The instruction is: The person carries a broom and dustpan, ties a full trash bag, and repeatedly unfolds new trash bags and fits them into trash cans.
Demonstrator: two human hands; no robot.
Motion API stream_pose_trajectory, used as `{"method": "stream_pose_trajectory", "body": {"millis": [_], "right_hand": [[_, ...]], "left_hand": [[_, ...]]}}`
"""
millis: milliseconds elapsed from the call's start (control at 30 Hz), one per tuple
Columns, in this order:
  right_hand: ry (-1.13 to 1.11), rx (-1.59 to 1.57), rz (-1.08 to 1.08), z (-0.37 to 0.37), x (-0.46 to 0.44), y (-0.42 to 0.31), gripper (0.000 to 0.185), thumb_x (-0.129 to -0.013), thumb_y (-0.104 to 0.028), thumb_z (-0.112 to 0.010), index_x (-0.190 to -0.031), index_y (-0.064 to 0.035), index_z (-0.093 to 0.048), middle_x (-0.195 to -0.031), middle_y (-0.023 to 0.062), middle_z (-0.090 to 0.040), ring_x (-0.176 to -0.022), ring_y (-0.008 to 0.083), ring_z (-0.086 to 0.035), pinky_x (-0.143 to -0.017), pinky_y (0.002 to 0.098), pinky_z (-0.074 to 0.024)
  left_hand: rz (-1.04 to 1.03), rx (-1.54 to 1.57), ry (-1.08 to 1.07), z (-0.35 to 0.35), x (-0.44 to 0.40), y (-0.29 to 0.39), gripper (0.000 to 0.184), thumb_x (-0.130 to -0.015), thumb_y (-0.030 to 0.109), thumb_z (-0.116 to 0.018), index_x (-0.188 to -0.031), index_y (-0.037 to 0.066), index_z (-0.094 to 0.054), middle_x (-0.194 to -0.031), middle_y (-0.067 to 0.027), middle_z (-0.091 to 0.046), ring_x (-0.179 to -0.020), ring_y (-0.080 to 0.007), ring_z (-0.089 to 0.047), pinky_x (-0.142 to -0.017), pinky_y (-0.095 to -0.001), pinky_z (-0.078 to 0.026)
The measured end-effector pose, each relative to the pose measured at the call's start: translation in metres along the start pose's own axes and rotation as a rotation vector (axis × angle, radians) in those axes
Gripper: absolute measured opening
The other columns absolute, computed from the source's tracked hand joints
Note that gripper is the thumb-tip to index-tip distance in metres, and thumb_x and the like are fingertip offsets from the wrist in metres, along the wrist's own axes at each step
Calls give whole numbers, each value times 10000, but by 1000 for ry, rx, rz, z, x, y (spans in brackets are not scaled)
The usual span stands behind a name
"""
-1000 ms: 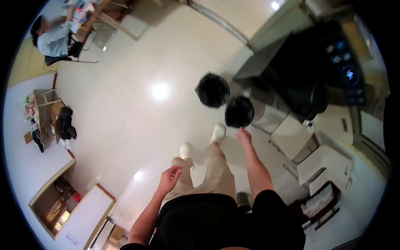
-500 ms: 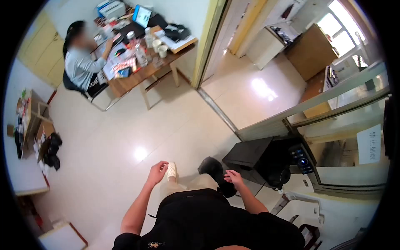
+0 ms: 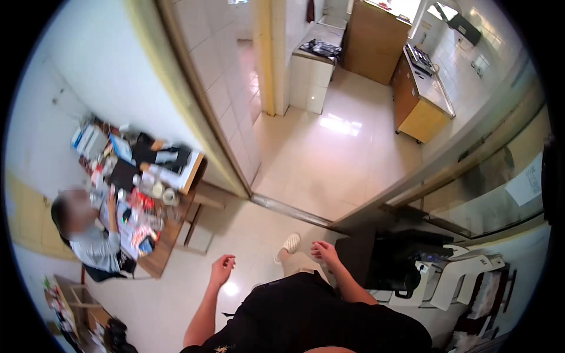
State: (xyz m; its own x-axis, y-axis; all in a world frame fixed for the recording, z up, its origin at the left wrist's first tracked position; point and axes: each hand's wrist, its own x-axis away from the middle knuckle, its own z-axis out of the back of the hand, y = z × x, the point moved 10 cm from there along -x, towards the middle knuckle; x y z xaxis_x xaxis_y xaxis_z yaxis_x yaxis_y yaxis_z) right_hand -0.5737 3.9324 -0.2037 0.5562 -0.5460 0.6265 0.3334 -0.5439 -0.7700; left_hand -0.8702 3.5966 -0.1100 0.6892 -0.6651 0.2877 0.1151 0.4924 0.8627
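Note:
My left hand (image 3: 222, 269) hangs over the pale floor in front of my body, its fingers loosely curled and apart, with nothing in them. To the right, my right hand (image 3: 323, 251) is held beside the black cabinet (image 3: 353, 259), also with loose fingers and nothing in it. Between the hands, lower down, one cream clog (image 3: 289, 246) shows on my foot. A black pot-like object with a handle (image 3: 406, 281) is at the cabinet's right side.
A person (image 3: 94, 241) sits at a cluttered wooden table (image 3: 168, 247) on the left. Ahead, a floor track (image 3: 288, 210) crosses a doorway into a kitchen with a wooden counter (image 3: 421, 106). White chairs (image 3: 456, 282) stand at the right.
The view has turned toward the doorway and kitchen. The seated person and table now appear lower left. The black bins seen earlier are out of sight, and both hands remain empty.

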Motion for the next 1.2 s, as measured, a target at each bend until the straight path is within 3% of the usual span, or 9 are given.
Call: {"method": "stream_pose_trajectory", "body": {"millis": [67, 267, 433, 567, 733, 800, 867, 967, 1200], "right_hand": [[5, -4, -30, -9, -52, -52, 290, -1011, -262, -578, -1184, -39, -642, -973, 57, -694, -789, 133, -662, -700, 272, -534], [-128, 37, 350, -43, -198, -336, 312, -1005, -271, -593, -1199, -30, -638, -1004, 67, -691, -829, 138, -650, -726, 280, -531], [-41, 4, 485, 20, -303, -484, 311, -1011, -278, -579, -1219, -56, -642, -1013, 84, -693, -838, 157, -670, -739, 284, -537], [144, -42, 371, 119, -375, -480, 324, -1005, -287, -586, -1217, -48, -644, -996, 84, -698, -841, 152, -672, -731, 279, -547], [518, 106, -40, 295, -409, -297, 322, -961, -309, -649, -1104, -21, -654, -867, 81, -682, -688, 169, -666, -588, 263, -532], [591, 64, -279, 326, -369, -246, 293, -946, -233, -626, -1111, 7, -656, -875, 109, -690, -721, 188, -661, -651, 339, -565], [685, 209, -398, 340, -330, -252, 255, -956, -218, -592, -992, 26, -657, -820, 127, -658, -697, 223, -646, -601, 387, -532], [669, 201, -450, 347, -345, -279, 257, -955, -232, -603, -990, 16, -662, -787, 109, -651, -658, 207, -631, -569, 366, -515], [514, 99, -270, 436, -563, -406, 264, -953, -266, -629, -984, -8, -675, -711, 68, -636, -567, 171, -596, -496, 316, -477]], "left_hand": [[113, 60, -29, -23, -51, 37, 223, -991, 214, -592, -1097, 37, -676, -851, -93, -715, -731, -145, -677, -689, -282, -546], [-85, 13, -144, -71, -242, 182, 223, -979, 205, -601, -1113, 42, -671, -877, -97, -718, -763, -163, -691, -718, -310, -550], [-78, 18, -146, -93, -396, 210, 218, -978, 193, -600, -1099, 29, -676, -859, -86, -716, -763, -155, -685, -725, -305, -551], [-71, 27, -164, -120, -545, 222, 220, -962, 201, -617, -1082, 32, -692, -841, -87, -723, -731, -161, -686, -709, -311, -552], [-223, -153, -242, -165, -750, 332, 305, -953, 285, -617, -1090, 19, -679, -850, -121, -720, -732, -223, -694, -716, -342, -552], [-347, -118, -262, -189, -825, 401, 295, -949, 280, -614, -1092, 30, -679, -875, -129, -720, -752, -239, -697, -724, -346, -551], [-430, -149, -288, -214, -894, 476, 273, -943, 263, -617, -1087, 40, -680, -902, -135, -722, -777, -242, -700, -735, -342, -550], [-481, -155, -290, -251, -981, 558, 257, -935, 245, -625, -1097, 52, -676, -907, -132, -714, -793, -242, -698, -743, -350, -552], [-484, -303, -158, -345, -1123, 603, 325, -917, 241, -641, -1212, 105, -632, -1048, -137, -633, -794, -254, -673, -779, -371, -546]]}}
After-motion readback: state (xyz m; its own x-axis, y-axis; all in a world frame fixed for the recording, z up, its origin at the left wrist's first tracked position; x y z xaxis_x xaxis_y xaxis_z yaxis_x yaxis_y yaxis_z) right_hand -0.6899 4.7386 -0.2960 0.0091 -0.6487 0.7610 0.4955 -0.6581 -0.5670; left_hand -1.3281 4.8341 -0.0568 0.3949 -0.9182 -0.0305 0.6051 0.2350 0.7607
